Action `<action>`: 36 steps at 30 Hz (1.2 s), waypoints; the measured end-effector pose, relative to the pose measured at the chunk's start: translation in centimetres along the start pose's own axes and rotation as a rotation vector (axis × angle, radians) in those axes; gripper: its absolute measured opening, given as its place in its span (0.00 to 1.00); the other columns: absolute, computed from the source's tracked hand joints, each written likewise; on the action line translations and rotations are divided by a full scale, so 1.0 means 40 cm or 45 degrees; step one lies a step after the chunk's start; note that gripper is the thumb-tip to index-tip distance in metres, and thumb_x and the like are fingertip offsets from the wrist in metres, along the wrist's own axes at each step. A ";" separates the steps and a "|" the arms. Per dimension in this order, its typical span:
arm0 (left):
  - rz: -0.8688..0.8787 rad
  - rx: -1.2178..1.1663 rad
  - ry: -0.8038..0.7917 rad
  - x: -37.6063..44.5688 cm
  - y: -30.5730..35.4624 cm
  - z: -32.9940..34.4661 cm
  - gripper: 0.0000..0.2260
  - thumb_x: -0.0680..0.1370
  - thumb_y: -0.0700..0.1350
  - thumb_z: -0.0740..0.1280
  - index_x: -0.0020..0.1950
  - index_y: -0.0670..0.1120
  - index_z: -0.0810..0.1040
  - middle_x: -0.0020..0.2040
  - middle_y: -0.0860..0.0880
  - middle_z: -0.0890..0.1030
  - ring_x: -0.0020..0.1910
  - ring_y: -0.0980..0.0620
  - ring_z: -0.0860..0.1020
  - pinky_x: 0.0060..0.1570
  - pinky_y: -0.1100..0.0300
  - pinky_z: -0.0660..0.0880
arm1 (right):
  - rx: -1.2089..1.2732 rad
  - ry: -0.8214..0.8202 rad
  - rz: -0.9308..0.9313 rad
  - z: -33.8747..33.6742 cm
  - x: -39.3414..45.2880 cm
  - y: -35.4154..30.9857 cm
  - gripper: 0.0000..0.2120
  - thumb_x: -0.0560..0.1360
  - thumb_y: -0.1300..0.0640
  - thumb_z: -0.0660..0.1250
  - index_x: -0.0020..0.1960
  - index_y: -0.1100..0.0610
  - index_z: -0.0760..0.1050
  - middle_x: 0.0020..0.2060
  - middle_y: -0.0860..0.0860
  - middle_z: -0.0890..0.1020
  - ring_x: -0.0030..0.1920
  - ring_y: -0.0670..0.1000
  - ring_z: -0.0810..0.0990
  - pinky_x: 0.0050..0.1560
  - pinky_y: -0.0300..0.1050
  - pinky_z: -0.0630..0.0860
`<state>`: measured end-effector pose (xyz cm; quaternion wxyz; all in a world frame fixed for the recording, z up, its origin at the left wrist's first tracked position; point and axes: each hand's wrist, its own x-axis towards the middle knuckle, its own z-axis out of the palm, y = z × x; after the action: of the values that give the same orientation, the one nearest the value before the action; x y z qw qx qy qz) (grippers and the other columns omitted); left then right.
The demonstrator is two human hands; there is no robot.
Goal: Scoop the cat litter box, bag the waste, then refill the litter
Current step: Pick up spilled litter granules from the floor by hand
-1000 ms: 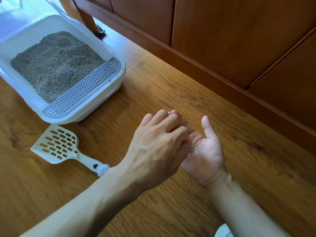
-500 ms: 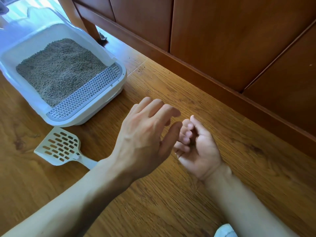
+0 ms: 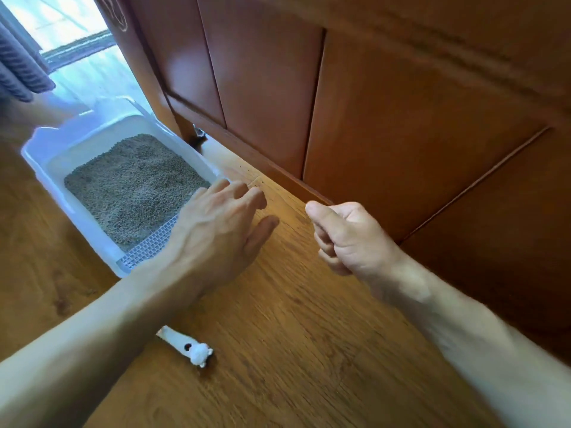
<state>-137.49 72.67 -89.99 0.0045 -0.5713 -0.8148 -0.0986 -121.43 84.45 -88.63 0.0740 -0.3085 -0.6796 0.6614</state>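
Note:
The white litter box stands on the wooden floor at the left, filled with grey-brown litter, and has a grid step at its near end. My left hand hovers palm down with its fingers spread, just right of the box's near corner. My right hand is curled into a fist, closed over the few litter grains that lay in its palm; the grains are hidden now. Only the handle of the white scoop shows on the floor, its head covered by my left forearm.
A brown wooden cabinet with a baseboard runs along the right and back. A few dark specks lie on the floor near the baseboard. A furniture leg stands behind the box, and a grey curtain hangs at the top left.
My right hand has closed from an open palm holding litter grains into a fist. My left hand left it and moved toward the box. The view tilted up and forward.

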 end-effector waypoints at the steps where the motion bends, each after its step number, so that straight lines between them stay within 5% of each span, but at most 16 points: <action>1: -0.021 -0.003 -0.015 0.006 0.009 -0.055 0.20 0.79 0.64 0.52 0.54 0.53 0.77 0.47 0.53 0.78 0.50 0.48 0.75 0.50 0.49 0.75 | -0.125 -0.021 -0.022 -0.007 -0.014 -0.064 0.28 0.83 0.48 0.57 0.30 0.63 0.58 0.25 0.54 0.59 0.25 0.54 0.57 0.25 0.48 0.57; 5: -0.040 0.027 -0.018 0.035 0.058 -0.332 0.19 0.79 0.63 0.53 0.51 0.53 0.76 0.45 0.54 0.77 0.49 0.49 0.76 0.47 0.53 0.74 | -0.504 0.001 -0.136 -0.039 -0.080 -0.369 0.29 0.81 0.45 0.58 0.31 0.66 0.61 0.24 0.54 0.65 0.26 0.54 0.65 0.29 0.55 0.67; 12: -0.091 0.116 -0.037 0.140 0.142 -0.980 0.18 0.77 0.61 0.53 0.45 0.51 0.76 0.42 0.51 0.77 0.47 0.47 0.76 0.44 0.50 0.74 | -1.071 0.255 -0.370 -0.152 -0.226 -0.996 0.28 0.76 0.41 0.65 0.27 0.55 0.58 0.21 0.47 0.63 0.27 0.51 0.64 0.30 0.46 0.62; 17: -0.158 0.143 -0.036 0.183 0.277 -1.460 0.19 0.75 0.63 0.54 0.44 0.51 0.75 0.44 0.51 0.78 0.50 0.46 0.75 0.47 0.49 0.74 | -1.388 0.403 -0.474 -0.266 -0.417 -1.406 0.28 0.76 0.34 0.52 0.27 0.52 0.63 0.29 0.54 0.79 0.38 0.61 0.80 0.36 0.44 0.61; 21: -0.168 0.148 -0.025 0.202 0.382 -1.724 0.21 0.74 0.65 0.54 0.50 0.52 0.76 0.49 0.50 0.79 0.56 0.46 0.74 0.51 0.50 0.72 | -1.618 0.461 -0.599 -0.346 -0.564 -1.637 0.28 0.76 0.33 0.48 0.27 0.51 0.56 0.26 0.54 0.78 0.32 0.59 0.80 0.31 0.45 0.68; 24: -0.113 0.164 -0.066 0.216 0.429 -1.820 0.21 0.76 0.66 0.56 0.55 0.52 0.76 0.53 0.49 0.79 0.58 0.45 0.73 0.55 0.49 0.69 | -1.792 0.551 -0.673 -0.379 -0.655 -1.722 0.26 0.77 0.35 0.49 0.28 0.52 0.60 0.23 0.52 0.77 0.26 0.57 0.78 0.28 0.45 0.72; 28: 0.101 0.146 -0.079 0.218 0.487 -1.874 0.25 0.78 0.68 0.53 0.62 0.51 0.73 0.57 0.48 0.78 0.60 0.45 0.71 0.57 0.49 0.68 | -1.843 0.799 -0.625 -0.393 -0.775 -1.749 0.26 0.77 0.36 0.54 0.28 0.51 0.55 0.20 0.50 0.72 0.21 0.56 0.74 0.26 0.40 0.61; 32: 0.348 0.046 -0.048 0.197 0.564 -1.898 0.28 0.78 0.70 0.50 0.63 0.50 0.71 0.56 0.49 0.77 0.58 0.46 0.72 0.56 0.51 0.69 | -1.816 0.969 -0.352 -0.373 -0.935 -1.735 0.28 0.78 0.36 0.49 0.27 0.52 0.51 0.20 0.46 0.61 0.22 0.56 0.71 0.27 0.42 0.59; 36: 0.631 0.031 -0.020 0.158 0.685 -1.897 0.29 0.77 0.71 0.50 0.62 0.50 0.72 0.56 0.49 0.76 0.57 0.46 0.72 0.54 0.51 0.70 | -1.794 1.113 -0.057 -0.370 -1.122 -1.697 0.30 0.78 0.35 0.45 0.26 0.54 0.59 0.20 0.47 0.66 0.23 0.53 0.67 0.27 0.44 0.61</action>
<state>-122.15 74.97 -10.57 0.0290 -0.7544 -0.6508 -0.0803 -99.87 78.29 -9.02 0.1340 -0.4983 -0.8506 -0.1006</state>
